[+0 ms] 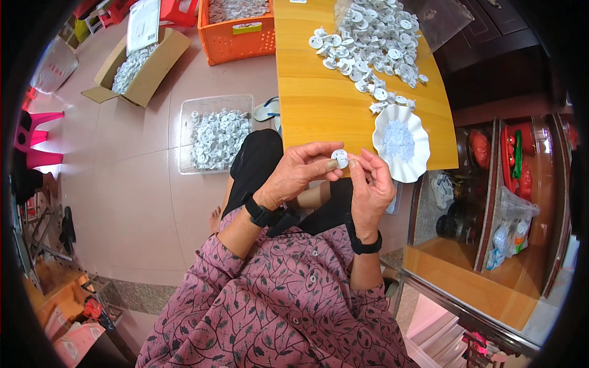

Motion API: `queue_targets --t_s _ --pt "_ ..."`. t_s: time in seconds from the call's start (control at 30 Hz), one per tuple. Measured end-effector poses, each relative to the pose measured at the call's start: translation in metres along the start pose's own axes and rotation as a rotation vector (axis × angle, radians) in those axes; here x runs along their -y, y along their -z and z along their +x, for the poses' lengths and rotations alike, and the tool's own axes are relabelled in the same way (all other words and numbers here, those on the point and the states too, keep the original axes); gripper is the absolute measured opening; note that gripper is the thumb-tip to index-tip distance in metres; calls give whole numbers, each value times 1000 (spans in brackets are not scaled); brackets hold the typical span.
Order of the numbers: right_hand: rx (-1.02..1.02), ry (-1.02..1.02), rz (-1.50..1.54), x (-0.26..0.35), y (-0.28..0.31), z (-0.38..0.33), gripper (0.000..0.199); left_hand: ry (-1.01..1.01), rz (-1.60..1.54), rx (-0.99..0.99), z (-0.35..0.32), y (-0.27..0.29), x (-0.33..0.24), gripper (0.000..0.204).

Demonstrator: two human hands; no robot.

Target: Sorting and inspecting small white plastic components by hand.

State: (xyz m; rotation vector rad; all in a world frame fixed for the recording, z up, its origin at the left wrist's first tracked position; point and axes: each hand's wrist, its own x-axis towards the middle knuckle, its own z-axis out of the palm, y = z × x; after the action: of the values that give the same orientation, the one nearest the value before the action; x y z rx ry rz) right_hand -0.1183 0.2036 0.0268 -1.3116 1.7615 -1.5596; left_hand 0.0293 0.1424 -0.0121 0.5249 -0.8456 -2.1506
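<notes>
Between the thumb and fingers of my left hand (293, 173) is a small round white plastic part (339, 158), its flat face turned up. My right hand (372, 197) is closed in a pinch at the part's right edge. Whatever its fingertips hold, if anything, is too small to make out. Both hands are above the near edge of the yellow wooden table (307, 92). Just right of them stands a white scalloped dish (418, 164) with small pale blue translucent pieces (399, 141) in it. Beyond the dish, a heap of similar white parts (380, 43) spreads over the table.
A clear plastic tub (184, 141) of white parts stands on the tiled floor to the left. Farther back are an open cardboard box (161, 67) and an orange crate (236, 48), both holding more parts. Shelves with bags (515, 227) line the right side.
</notes>
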Motion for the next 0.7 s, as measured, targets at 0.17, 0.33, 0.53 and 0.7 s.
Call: queue_targets --t_s 0.17,0.33,0.53,0.7 --pt "23 38 -51 1 0 0 23 15 -52 2 -1 -1 -3 41" --pt "41 99 -129 2 3 2 22 34 -51 0 0 -4 -4 38" --pt "68 178 -230 4 6 4 21 -26 -20 29 1 0 1 34" --pt "73 256 -289 11 7 5 18 6 20 8 0 -4 -3 30"
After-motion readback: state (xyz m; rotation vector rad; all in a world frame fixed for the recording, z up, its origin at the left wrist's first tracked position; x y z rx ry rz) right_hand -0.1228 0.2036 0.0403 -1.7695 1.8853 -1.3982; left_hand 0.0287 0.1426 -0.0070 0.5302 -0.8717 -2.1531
